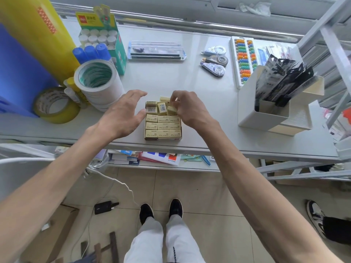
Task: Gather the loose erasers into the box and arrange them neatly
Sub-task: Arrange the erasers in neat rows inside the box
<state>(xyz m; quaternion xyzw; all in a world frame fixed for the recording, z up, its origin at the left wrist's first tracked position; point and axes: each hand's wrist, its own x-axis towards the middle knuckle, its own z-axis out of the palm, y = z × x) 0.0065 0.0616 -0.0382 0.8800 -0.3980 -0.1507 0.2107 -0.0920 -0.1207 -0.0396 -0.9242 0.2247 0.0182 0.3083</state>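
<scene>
A small yellow cardboard box [163, 138] sits near the front edge of the white table. Its front three rows hold pale yellow erasers [163, 126] lying flat and tidy. At the far end several erasers [152, 109] lie loose and tilted, some with barcodes up. My right hand [187, 109] is over the far right corner of the box, with fingertips pinched on one tilted eraser [171, 110]. Another eraser [164, 99] lies just beyond the box. My left hand [123, 115] hovers at the box's left side, fingers spread, holding nothing.
Stacked white tape rolls [98, 82] and a yellow tape roll [57, 107] stand at the left. A white holder with black packets [275, 103] is at the right. Correction tapes [214, 61], an abacus [244, 57] and a pen pack [155, 51] lie farther back.
</scene>
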